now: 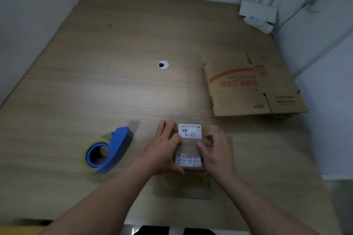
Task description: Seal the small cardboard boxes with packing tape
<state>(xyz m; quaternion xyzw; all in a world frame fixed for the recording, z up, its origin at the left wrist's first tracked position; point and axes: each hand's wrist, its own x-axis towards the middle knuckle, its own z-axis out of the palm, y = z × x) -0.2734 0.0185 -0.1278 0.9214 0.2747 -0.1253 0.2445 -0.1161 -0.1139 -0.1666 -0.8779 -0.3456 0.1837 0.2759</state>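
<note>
At six o'clock, left grip (164,149) presses flat-fingered and right grip (216,151) curls round the small box (189,148), labels (190,131) mostly blurred.

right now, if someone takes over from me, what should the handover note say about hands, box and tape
Left hand: fingers straight, pressing the left side of the small cardboard box.
Right hand: fingers curled on the box top.
Tape dispenser: on the table, left of the box, no hand on it.
Flattened boxes: on the table, far right.
Done: flaps held closed; tape on the seam cannot be told.
Left: tape the seam if bare, then the remaining boxes.
</note>
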